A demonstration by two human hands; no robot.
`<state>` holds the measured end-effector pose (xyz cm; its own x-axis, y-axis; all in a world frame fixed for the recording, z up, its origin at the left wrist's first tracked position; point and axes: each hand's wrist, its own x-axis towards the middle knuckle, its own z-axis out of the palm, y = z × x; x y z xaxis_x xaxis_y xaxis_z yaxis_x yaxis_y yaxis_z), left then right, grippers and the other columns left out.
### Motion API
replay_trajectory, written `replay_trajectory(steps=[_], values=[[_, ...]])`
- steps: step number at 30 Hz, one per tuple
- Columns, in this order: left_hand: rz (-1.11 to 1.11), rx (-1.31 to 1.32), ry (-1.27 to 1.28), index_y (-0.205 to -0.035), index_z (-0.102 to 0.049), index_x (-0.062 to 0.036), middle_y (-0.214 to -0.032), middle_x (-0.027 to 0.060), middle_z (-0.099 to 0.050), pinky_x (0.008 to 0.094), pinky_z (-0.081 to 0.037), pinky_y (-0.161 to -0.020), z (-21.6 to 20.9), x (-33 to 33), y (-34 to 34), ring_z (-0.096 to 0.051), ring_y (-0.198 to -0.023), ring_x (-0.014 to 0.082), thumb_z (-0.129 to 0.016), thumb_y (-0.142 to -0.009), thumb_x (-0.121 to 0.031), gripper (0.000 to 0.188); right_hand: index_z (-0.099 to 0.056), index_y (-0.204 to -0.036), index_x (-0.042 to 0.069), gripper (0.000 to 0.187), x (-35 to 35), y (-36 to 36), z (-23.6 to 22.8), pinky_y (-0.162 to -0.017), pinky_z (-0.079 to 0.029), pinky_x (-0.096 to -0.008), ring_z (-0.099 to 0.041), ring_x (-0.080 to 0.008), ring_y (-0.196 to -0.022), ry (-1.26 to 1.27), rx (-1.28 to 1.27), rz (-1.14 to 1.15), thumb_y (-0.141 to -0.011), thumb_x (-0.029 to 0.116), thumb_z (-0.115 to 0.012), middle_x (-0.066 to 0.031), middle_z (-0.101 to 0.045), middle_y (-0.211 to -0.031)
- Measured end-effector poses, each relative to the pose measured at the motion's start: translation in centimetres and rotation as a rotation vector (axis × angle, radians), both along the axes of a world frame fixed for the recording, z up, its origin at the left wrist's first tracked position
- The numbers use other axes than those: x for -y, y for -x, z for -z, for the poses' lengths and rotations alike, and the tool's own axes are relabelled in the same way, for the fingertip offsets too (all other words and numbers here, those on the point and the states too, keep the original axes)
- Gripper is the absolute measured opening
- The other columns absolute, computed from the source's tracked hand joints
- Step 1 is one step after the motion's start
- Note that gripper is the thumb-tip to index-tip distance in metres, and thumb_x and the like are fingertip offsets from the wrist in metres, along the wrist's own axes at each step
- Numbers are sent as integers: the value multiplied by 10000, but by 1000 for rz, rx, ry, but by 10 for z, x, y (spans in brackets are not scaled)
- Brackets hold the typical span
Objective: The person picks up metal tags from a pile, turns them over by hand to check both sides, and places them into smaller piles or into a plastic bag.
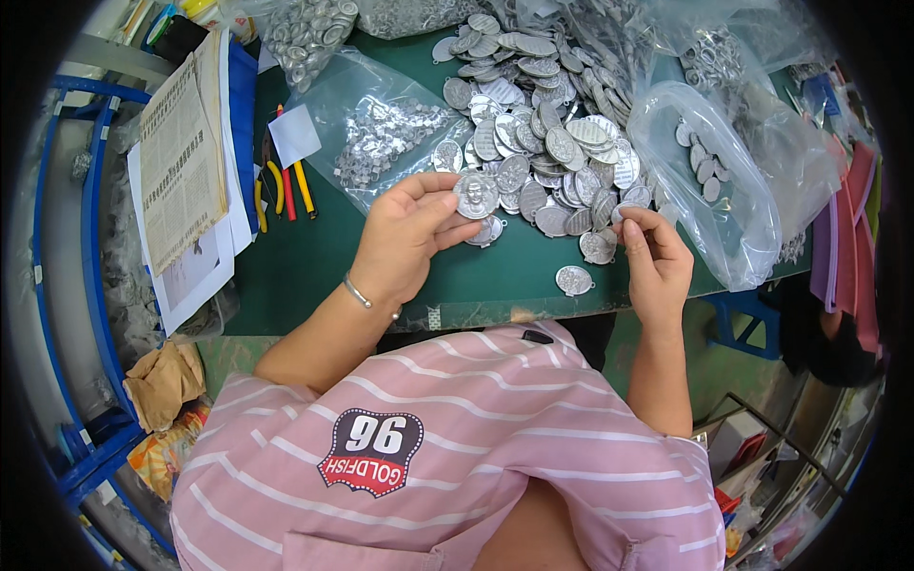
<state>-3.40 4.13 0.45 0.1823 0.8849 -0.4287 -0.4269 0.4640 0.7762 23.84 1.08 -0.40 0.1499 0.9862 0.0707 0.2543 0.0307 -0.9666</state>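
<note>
My left hand point(400, 233), with a silver bangle on its wrist, pinches an oval silver medal point(477, 195) with a raised figure between thumb and fingers. Its embossed face is turned up, at the near edge of a large heap of similar medals point(514, 133). On the heap's right side, my right hand point(659, 265) has thumb and forefinger closed on the edge of another medal point(624, 211), partly hidden by the fingertips. Between the hands, a single medal point(574, 280) lies apart on the green tabletop point(381, 306), close to its front edge.
Clear bags of small metal parts point(381, 143) and rings point(309, 33) lie behind and left. A plastic bag point(709, 190) with a few medals is at right. Pliers point(286, 186), papers point(186, 171) and a blue rack point(90, 238) stand left; a blue stool point(747, 319) is below right.
</note>
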Motion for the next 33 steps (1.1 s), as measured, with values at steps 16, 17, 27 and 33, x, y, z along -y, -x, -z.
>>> replay_trajectory(steps=[16,17,27,33], values=[[176,-1307,-890,-1211,-541,-59,-1290,155,-486,366,-446,-929,-15,10,26,-501,-1169,314,-767,-710,-128,554,-564,-1240,115,579,-64,46,-12,-996,-324,-565,-439,-404,-1218,-393,961,-168,-729,313,-749,-176,-490,-1323],[251,-1262,-940,-1288,-495,-75,-1356,166,-442,394,-419,-982,-16,-1,11,-462,-1229,341,-802,-686,-167,682,-556,-1257,129,605,-69,49,-5,-996,-319,-574,-427,-422,-1222,-375,1041,-155,-725,344,-749,-175,-483,-1333],[439,-1303,-1236,-1320,-470,-175,-1323,112,-439,537,-337,-988,13,-31,-52,-354,-1266,411,-851,-565,-335,860,-644,-1123,152,443,-23,28,-2,-894,-444,-493,-482,-413,-1136,-496,821,-401,-692,205,-729,-54,-554,-1277],[441,-1205,-1351,-1076,-622,-124,-1106,83,-569,427,-408,-887,14,-13,-35,-521,-1051,320,-768,-601,-87,499,-694,-1014,160,346,5,7,8,-892,-446,-463,-481,-351,-1166,-578,709,-456,-675,92,-682,4,-580,-1248]])
